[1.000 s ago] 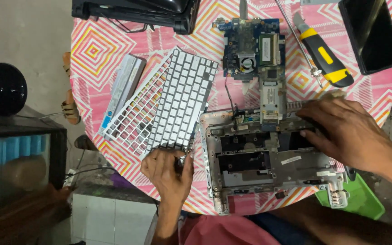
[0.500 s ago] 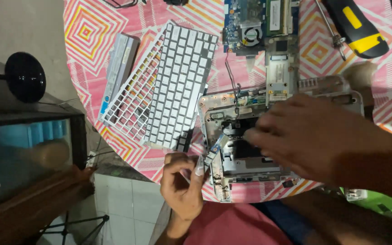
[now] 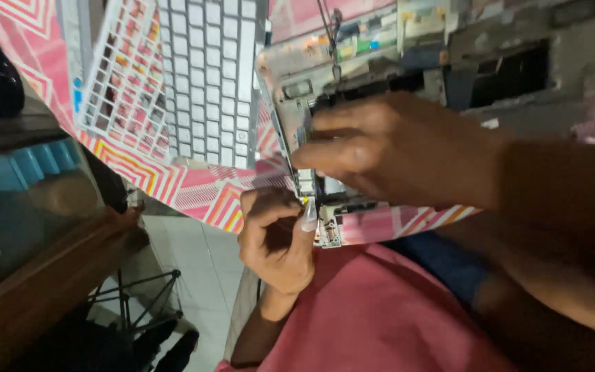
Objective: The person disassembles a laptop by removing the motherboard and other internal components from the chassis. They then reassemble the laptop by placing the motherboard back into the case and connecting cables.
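We see a white keyboard (image 3: 197,83) lying on the pink patterned tablecloth (image 3: 194,189). At left we see a blue box (image 3: 29,165) and a wooden edge (image 3: 49,265).

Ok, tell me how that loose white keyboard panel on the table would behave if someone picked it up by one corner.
The keyboard panel looks thin and flat, so it would probably flex or sag from one corner. It seems light for its area. Part of it shows open grid cells without keys, so it may be fragile there. It lies flat on the patterned tablecloth, unlikely to roll.
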